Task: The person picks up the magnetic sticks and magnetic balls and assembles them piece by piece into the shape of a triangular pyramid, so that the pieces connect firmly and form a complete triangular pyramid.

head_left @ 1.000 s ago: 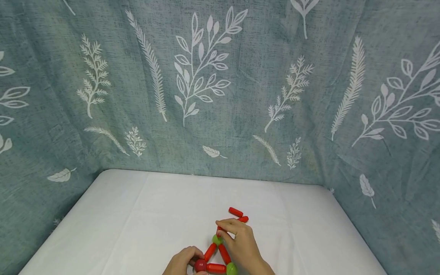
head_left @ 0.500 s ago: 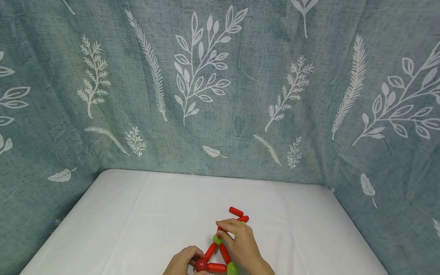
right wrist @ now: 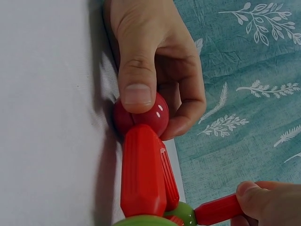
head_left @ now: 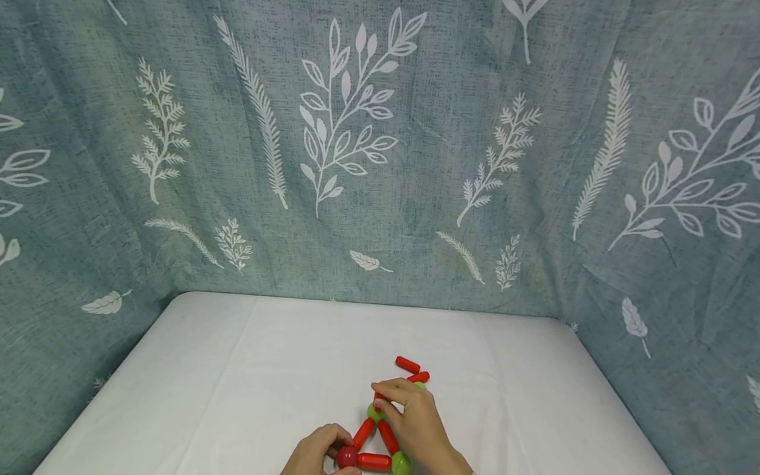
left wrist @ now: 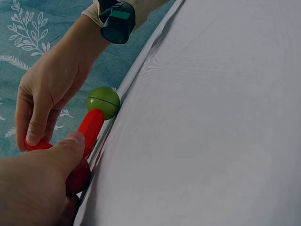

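On the white table, three red rods form a triangle with a red ball (head_left: 347,456) at the near left corner, a green ball (head_left: 401,464) at the near right and another green ball (head_left: 375,412) at the far corner. My left hand (head_left: 316,451) grips the red ball, thumb on top in the right wrist view. Between thumb and fingers, my right hand (head_left: 420,422) pinches a further red rod (right wrist: 218,209), whose end meets the far green ball. From the head, that rod is mostly covered by the fingers.
Beyond my right hand lie two loose red rods, one (head_left: 408,364) farther back and one (head_left: 419,377) nearer. Partly behind the knuckles shows another green ball (head_left: 421,385). A leaf-patterned teal curtain (head_left: 368,198) stands along the table's back and sides.
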The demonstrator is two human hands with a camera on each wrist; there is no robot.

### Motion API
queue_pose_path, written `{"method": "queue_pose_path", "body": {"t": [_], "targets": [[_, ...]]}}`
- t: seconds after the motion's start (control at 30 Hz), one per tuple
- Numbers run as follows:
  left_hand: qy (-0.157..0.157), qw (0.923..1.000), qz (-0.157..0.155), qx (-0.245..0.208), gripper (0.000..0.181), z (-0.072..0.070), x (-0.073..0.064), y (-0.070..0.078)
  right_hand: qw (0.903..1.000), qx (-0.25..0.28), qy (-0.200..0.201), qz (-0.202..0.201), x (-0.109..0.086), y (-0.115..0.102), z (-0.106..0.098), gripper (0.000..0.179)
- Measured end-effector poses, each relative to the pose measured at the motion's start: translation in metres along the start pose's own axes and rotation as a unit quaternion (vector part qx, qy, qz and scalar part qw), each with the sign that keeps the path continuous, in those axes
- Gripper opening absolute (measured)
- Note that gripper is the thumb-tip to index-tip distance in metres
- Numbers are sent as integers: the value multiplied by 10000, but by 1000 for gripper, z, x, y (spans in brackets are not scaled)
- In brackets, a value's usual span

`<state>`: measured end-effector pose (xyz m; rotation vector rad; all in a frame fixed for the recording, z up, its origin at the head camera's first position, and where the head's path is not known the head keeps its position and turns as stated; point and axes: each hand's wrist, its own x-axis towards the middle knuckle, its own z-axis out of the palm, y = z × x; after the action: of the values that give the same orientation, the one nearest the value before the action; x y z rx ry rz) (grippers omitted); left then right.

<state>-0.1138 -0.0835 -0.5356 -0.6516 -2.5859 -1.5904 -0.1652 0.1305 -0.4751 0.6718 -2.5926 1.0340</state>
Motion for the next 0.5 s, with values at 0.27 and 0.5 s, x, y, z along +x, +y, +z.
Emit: {"method": "queue_pose_path", "body": {"t": [0.27,0.5], "targets": [[2,9999,-128,16,32,0,0,0,9996,93,-257,-86,0,-1,-2,27],[-25,9999,-163,14,32,0,1,0,9991,221,-315,-154,-1,-2,-4,24]]}}
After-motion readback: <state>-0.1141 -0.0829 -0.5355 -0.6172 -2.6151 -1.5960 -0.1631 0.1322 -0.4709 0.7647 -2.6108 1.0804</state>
